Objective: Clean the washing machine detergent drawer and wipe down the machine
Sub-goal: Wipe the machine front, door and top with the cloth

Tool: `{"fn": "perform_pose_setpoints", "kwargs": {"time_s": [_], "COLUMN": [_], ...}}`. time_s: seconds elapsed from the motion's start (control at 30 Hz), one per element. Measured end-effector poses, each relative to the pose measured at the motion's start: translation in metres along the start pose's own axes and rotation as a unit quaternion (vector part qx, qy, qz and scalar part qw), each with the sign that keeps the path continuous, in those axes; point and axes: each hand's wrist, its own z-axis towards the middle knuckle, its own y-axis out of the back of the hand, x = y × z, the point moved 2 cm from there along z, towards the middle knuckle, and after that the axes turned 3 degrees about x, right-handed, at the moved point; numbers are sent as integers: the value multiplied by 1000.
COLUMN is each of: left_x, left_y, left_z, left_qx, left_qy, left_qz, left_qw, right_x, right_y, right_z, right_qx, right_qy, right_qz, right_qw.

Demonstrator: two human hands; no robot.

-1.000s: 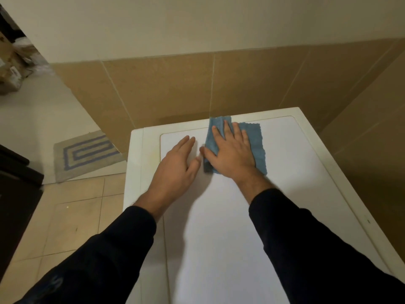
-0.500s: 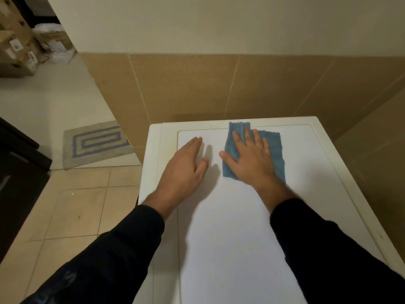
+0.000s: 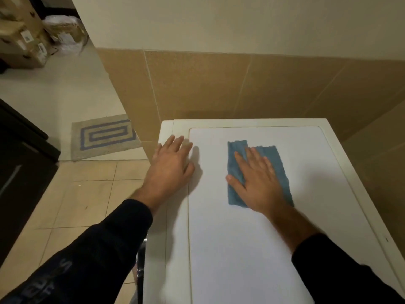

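A: Where is the cloth right now?

B: The blue cloth (image 3: 258, 174) lies flat on the white top of the washing machine (image 3: 230, 249), toward the back wall and a little right of the middle. The right hand (image 3: 256, 183) presses on it, palm down, fingers straight and slightly spread.

A: Has it moved?

B: Yes. A second ago the cloth and right hand sat beside the left hand, thumbs almost touching. Now they are well apart: the cloth has slid rightward across the panel, while the left hand (image 3: 171, 165) has gone out to the machine's left rim, flat, fingers straight and nearly together.

A: What does that tell you about the job?

B: I judge the top is mid-wipe, the stroke heading for the right edge, the left hand bracing. The detergent drawer is not in view, so I cannot tell its state.

A: Anything around the machine?

B: Tan wall tiles (image 3: 219, 84) behind, and a striped floor mat (image 3: 105, 137) to the left.
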Motion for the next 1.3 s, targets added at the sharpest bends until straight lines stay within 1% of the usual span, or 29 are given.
{"fn": "perform_pose_setpoints", "kwargs": {"time_s": [0.1, 0.17, 0.23, 0.3, 0.4, 0.47, 0.57, 0.63, 0.73, 0.83, 0.9, 1.0, 1.07, 1.1, 1.23, 1.3], "left_x": [15, 20, 22, 23, 23, 23, 23, 23, 24, 25, 26, 26, 26, 26, 25, 24], "left_y": [4, -1, -13, -23, -30, -31, -31, -32, -34, -33, -31, -28, -29, -29, -31, -31], "left_z": [0, 1, 1, -1, -6, -7, -8, -8, -7, -7, -6, -7, -8, -10, -16, -16], "left_qx": [2, 16, 34, 32, 11, 3, -9, -9, -10, -10, -11, -7, -4, -7, -27, -30], "left_qy": [23, 26, 13, 13, 16, 14, 16, 13, 8, 4, 0, -5, -9, -10, -3, 2], "left_qz": [9, 11, 16, 6, -7, -7, 0, 8, 3, -12, -23, -41, -44, -48, -61, -66], "left_qw": [1000, 999, 999, 999, 1000, 1000, 1000, 1000, 1000, 1000, 1000, 999, 999, 999, 998, 997], "right_x": [12, 37, 64, 81, 76, 61, 48, 55, 76, 94, 99, 90, 76, 71, 82, 93], "right_y": [7, 10, 10, 5, 3, 3, 6, 9, 12, 12, 11, 6, -1, -2, 3, 9], "right_z": [47, 73, 81, 70, 35, 18, 28, 51, 83, 90, 73, 36, 25, 27, 67, 85], "right_qx": [-4, -5, 0, 10, 14, 20, 20, 12, 11, 14, 19, 15, 16, 9, 1, 0], "right_qy": [-48, -42, -14, 22, 80, 91, 41, 3, -10, 18, 52, 125, 146, 135, 6, -5], "right_qz": [-25, -22, -17, -26, -32, -26, -38, -41, -41, -48, -40, -2, 14, 12, 3, 4], "right_qw": [999, 999, 1000, 999, 996, 995, 998, 999, 999, 999, 998, 992, 989, 991, 1000, 1000]}}
